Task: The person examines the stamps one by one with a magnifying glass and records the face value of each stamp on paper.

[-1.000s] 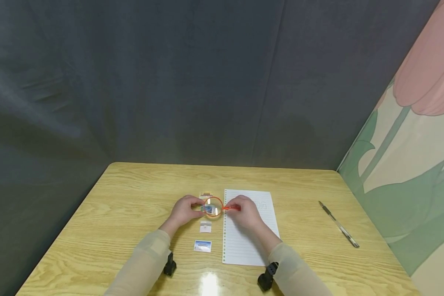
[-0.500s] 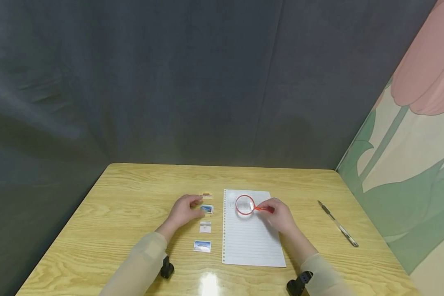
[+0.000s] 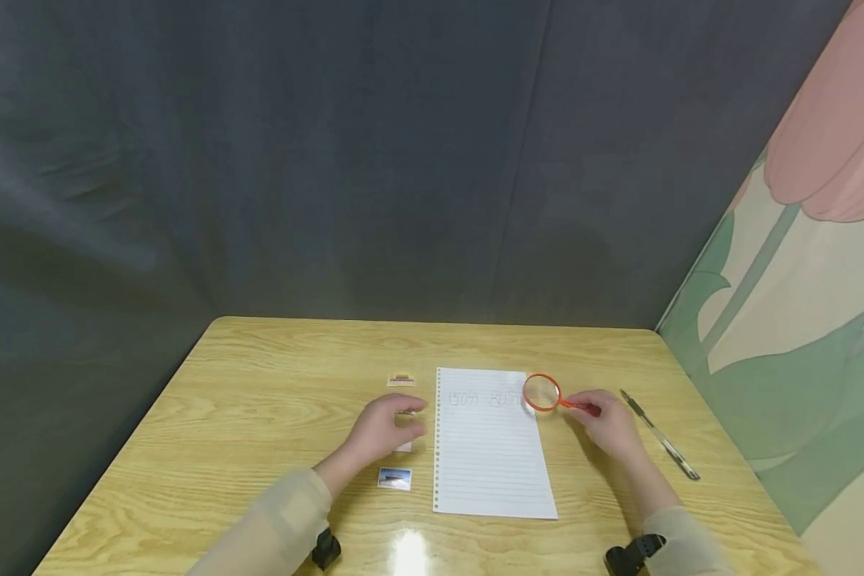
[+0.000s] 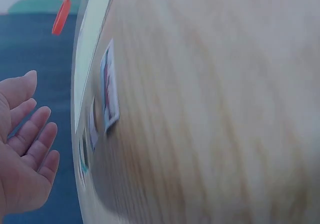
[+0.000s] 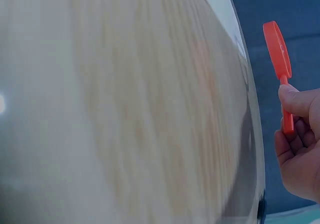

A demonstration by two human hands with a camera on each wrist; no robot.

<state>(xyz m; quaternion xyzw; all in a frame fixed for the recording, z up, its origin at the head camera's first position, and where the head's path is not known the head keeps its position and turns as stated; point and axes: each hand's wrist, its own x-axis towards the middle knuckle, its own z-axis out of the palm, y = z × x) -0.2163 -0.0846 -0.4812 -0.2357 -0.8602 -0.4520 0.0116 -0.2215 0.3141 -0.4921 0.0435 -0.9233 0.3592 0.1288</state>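
My right hand (image 3: 610, 422) pinches the handle of a red-rimmed magnifying glass (image 3: 568, 404) between thumb and fingers. Its round lens overlaps the upper right edge of a lined sheet of paper (image 3: 493, 464) in the head view. The right wrist view shows the magnifying glass (image 5: 278, 51) nearly edge-on, raised over the table. My left hand (image 3: 378, 430) holds nothing, its fingers relaxed and apart from the thumb. It hovers over a column of small stamp-like pictures, partly hiding the middle two. The top picture (image 3: 401, 380) and the bottom blue one (image 3: 394, 478) show fully.
Handwriting in pencil-thin lines (image 3: 464, 398) runs along the top of the paper. A pen (image 3: 658, 434) lies to the right of my right hand. The wooden table (image 3: 274, 360) meets a dark curtain (image 3: 432, 200) behind and a tulip-painted wall (image 3: 799, 360) at right.
My right hand has carried the magnifying glass from over the pictures rightward across the paper to its right edge. My left hand has drawn slightly nearer and to the right, now covering the middle pictures.
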